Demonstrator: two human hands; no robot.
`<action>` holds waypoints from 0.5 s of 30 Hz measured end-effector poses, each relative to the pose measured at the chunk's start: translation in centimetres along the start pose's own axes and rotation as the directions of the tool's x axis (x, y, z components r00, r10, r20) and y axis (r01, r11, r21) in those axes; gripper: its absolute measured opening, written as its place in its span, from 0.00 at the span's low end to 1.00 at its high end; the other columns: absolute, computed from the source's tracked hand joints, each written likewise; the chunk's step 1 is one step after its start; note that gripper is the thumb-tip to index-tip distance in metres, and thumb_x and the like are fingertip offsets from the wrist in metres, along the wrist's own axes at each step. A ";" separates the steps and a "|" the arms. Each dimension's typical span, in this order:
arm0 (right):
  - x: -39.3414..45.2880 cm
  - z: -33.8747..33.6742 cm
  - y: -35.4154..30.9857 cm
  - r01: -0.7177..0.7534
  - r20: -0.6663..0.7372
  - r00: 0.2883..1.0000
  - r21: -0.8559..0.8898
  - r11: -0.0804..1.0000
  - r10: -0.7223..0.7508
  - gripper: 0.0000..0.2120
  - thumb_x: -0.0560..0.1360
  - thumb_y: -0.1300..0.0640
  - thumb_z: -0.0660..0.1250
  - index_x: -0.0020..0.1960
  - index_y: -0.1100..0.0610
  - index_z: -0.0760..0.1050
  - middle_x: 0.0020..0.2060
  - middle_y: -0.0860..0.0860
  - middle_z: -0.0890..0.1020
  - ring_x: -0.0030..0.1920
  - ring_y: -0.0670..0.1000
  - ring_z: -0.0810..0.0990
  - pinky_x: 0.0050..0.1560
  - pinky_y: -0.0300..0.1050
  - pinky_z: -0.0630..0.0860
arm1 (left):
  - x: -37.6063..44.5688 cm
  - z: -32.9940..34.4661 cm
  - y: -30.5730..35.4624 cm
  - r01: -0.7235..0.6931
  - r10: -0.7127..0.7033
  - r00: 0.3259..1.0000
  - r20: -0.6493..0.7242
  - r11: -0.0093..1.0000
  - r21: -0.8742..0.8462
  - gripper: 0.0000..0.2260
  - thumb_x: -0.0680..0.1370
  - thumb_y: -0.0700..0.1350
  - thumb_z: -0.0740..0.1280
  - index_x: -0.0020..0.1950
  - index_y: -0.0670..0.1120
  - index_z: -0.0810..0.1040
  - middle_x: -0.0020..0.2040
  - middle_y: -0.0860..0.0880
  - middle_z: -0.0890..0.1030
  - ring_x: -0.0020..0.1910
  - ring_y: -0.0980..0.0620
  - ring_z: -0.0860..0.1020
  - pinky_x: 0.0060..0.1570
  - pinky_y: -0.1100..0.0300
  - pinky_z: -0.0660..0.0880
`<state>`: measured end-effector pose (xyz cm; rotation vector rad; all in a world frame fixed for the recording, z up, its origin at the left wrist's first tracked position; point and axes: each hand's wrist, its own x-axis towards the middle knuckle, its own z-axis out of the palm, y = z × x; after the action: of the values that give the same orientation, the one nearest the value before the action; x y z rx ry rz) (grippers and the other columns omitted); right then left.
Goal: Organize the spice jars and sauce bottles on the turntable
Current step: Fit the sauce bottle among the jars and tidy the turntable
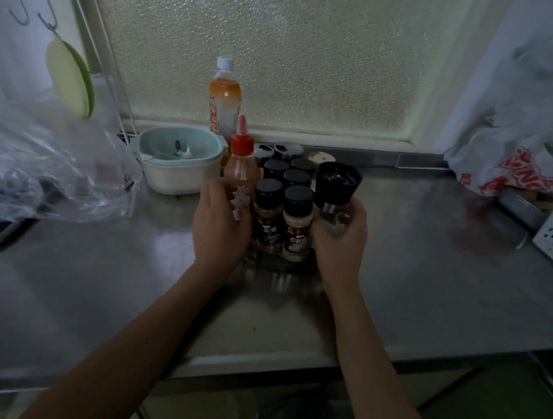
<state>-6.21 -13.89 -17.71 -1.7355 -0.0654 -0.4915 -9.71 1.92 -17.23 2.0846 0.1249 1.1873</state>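
1. The turntable (279,266) sits at the centre of the frame on a steel counter (434,261); its rim is blurred and dim.
2. The left hand (220,225) is at the turntable's left side, fingers curled around the lower part of a sauce bottle (241,171) with a red nozzle cap.
3. The right hand (340,240) is at the right side, fingers wrapped on a grinder (336,190) with a black top.
4. Between the hands stand 2 spice jars (283,217) with black lids, upright and touching; more black-lidded jars crowd behind them.
5. Behind the cluster, a drink bottle (224,100) with a white cap stands by the frosted window.
6. Left of centre, a pale bowl (177,163) rests on the counter; a clear plastic bag (42,162) lies at the far left.
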 end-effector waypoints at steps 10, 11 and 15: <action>0.5 -1.0 -1.0 0.085 -0.199 0.978 0.139 0.987 -0.056 0.22 0.72 0.58 0.73 0.63 0.58 0.72 0.58 0.52 0.79 0.57 0.44 0.78 0.49 0.27 0.73 | -1.8 0.8 2.6 -0.669 0.669 0.743 0.020 0.742 0.041 0.06 0.72 0.41 0.64 0.45 0.45 0.68 0.45 0.47 0.69 0.42 0.51 0.68 0.42 0.59 0.65; 0.7 -1.1 -1.1 0.078 -0.243 0.969 0.156 0.985 -0.038 0.24 0.72 0.59 0.73 0.65 0.61 0.71 0.60 0.54 0.78 0.60 0.49 0.76 0.47 0.23 0.71 | -2.1 1.2 2.8 -0.721 0.719 0.693 0.052 0.691 0.046 0.05 0.73 0.41 0.64 0.46 0.45 0.68 0.46 0.48 0.68 0.42 0.51 0.69 0.42 0.59 0.65; 1.4 -1.7 -0.6 0.054 -0.377 0.926 0.166 0.985 0.012 0.21 0.74 0.58 0.71 0.63 0.63 0.70 0.59 0.59 0.78 0.59 0.55 0.77 0.45 0.22 0.68 | -3.0 2.7 4.3 -0.856 0.843 0.517 0.148 0.511 0.082 0.02 0.76 0.41 0.62 0.46 0.44 0.73 0.44 0.45 0.80 0.44 0.49 0.75 0.45 0.57 0.69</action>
<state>-5.60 -15.71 -16.37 -1.4459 0.1447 -0.8050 -10.43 -3.88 -17.51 2.3790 -1.0368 1.6546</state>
